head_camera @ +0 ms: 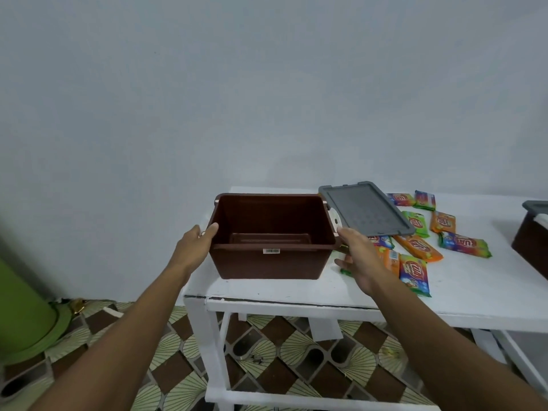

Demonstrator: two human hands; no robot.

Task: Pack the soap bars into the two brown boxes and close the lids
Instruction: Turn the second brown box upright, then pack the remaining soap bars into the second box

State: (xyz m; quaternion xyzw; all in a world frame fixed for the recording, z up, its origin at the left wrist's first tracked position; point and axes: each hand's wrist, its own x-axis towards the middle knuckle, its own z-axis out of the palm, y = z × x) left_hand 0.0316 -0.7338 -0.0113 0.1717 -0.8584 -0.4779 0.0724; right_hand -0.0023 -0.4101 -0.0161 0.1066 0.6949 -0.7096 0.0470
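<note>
We count two brown boxes: the open box [268, 264] and the cropped box [530, 244]. Two grey lids: the loose lid [367, 212] and the fitted lid [535, 206]. Soap bars [413, 272]: perhaps ten, some partly hidden.

Second brown box [532, 244] is getting chopped off by the frame at the bench's [296, 287] right end, its grey lid [535, 206] too. Right hand [360, 258] is covering parts of some soap bars [388, 261] near the front edge. Left hand [194, 247] is hiding its fingers behind the open brown box [267, 262], whose label [271, 250] is looking too tiny to read.
</note>
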